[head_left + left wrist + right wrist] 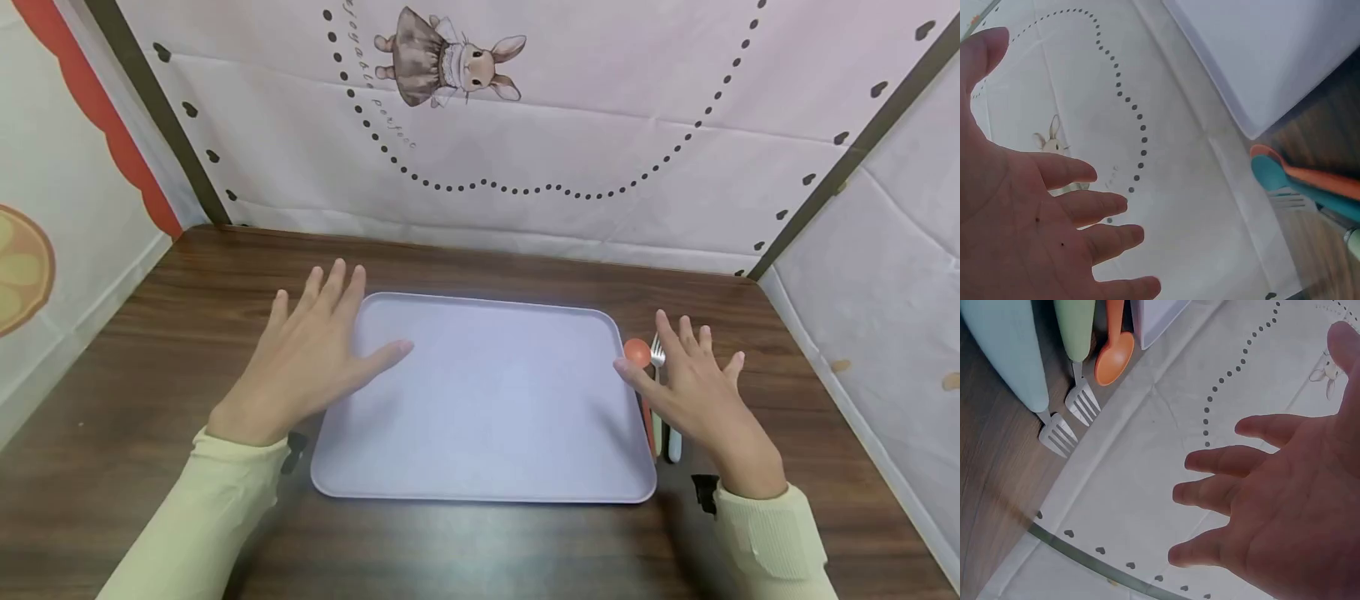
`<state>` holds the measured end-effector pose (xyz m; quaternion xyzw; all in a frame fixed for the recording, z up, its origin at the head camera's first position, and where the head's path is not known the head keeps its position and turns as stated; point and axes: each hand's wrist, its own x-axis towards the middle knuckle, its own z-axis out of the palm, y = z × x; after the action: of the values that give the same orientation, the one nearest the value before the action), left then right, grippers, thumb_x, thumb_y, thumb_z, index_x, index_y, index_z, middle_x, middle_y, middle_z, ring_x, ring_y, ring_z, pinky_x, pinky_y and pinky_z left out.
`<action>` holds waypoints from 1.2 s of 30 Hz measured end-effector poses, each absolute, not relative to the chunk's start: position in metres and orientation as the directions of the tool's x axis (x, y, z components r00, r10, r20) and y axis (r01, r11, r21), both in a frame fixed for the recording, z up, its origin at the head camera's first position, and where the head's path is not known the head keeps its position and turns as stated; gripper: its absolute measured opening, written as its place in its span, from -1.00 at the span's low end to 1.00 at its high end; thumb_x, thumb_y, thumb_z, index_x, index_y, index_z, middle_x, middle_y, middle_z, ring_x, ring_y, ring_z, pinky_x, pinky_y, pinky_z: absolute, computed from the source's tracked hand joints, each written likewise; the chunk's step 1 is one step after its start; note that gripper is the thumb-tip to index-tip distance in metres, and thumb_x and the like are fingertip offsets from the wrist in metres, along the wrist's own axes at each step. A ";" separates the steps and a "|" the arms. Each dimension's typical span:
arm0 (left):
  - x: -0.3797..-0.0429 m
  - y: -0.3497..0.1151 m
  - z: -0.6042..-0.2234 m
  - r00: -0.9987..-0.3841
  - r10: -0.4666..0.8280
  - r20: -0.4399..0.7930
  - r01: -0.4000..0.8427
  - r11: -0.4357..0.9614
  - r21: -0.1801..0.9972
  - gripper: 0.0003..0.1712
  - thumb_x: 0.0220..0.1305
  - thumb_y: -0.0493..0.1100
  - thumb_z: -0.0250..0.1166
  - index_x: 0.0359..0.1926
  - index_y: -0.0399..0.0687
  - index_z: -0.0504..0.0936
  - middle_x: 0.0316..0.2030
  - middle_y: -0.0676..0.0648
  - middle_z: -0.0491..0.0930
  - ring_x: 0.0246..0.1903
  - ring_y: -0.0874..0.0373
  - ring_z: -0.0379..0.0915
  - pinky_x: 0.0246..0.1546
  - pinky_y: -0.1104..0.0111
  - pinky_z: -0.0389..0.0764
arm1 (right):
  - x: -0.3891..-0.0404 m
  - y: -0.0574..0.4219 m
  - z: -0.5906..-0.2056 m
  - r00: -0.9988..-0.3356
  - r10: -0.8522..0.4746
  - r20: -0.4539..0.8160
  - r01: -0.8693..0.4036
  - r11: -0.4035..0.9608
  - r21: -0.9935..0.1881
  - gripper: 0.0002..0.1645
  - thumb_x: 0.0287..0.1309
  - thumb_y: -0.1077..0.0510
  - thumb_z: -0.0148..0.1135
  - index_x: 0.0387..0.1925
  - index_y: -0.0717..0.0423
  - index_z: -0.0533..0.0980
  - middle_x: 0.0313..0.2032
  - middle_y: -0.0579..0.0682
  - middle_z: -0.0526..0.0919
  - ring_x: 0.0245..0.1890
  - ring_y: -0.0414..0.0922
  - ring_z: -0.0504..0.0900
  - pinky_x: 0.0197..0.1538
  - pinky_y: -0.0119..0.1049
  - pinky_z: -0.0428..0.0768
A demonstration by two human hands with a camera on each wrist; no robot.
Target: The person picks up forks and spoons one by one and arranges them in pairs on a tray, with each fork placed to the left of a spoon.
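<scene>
A pale lavender tray (pixel 483 400) lies on the table between my hands. My left hand (pixel 311 358) hovers with fingers spread at its left edge, thumb over the tray, holding nothing. In the left wrist view, an orange utensil (pixel 1322 179), a teal spoon (pixel 1269 172) and a fork (pixel 1288 199) lie beside the tray; the left hand hides them in the head view. My right hand (pixel 701 404) also hangs spread and without a hold, above an orange spoon (pixel 637 352), a green-handled fork (pixel 1076 328) and a light blue-handled fork (pixel 1010 350) along the tray's right side.
Dark wood-grain table (pixel 465 550) runs beneath everything. A white cloth backdrop (pixel 570 125) with a printed rabbit (pixel 450 62) stands along the back edge, and cloth side panels flank the left and right.
</scene>
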<state>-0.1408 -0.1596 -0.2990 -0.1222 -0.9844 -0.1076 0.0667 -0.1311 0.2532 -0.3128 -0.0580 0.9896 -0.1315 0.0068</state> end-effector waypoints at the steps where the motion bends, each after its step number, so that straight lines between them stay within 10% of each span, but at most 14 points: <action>1: -0.141 -0.160 -0.300 -0.962 0.227 0.153 0.256 0.945 0.203 0.22 0.02 0.64 -0.23 0.42 -0.15 -0.14 0.40 -0.28 -0.20 0.32 -0.22 -0.37 0.17 -0.32 -0.23 | -0.132 0.253 -0.313 -0.993 -0.117 -0.001 -0.112 0.959 -0.260 0.12 0.13 -0.53 -0.23 0.43 0.07 -0.26 0.35 0.42 -0.23 0.26 0.34 -0.40 -0.02 0.56 -0.48; 36: -0.144 -0.164 -0.313 -0.962 0.254 0.104 0.272 0.934 0.232 0.17 0.07 0.60 -0.17 0.35 -0.29 0.10 0.31 -0.39 0.08 0.22 -0.33 -0.01 0.16 -0.24 0.06 | -0.125 0.257 -0.323 -0.988 -0.121 -0.098 -0.094 0.965 -0.247 0.14 0.14 -0.50 -0.18 0.39 0.28 -0.12 0.30 0.51 -0.10 0.22 0.47 -0.18 0.06 0.54 -0.09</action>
<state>-0.1444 -0.1638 -0.3133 -0.1336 -0.9827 -0.1227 0.0364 -0.1249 0.2568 -0.3232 -0.0542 0.9895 -0.1216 0.0562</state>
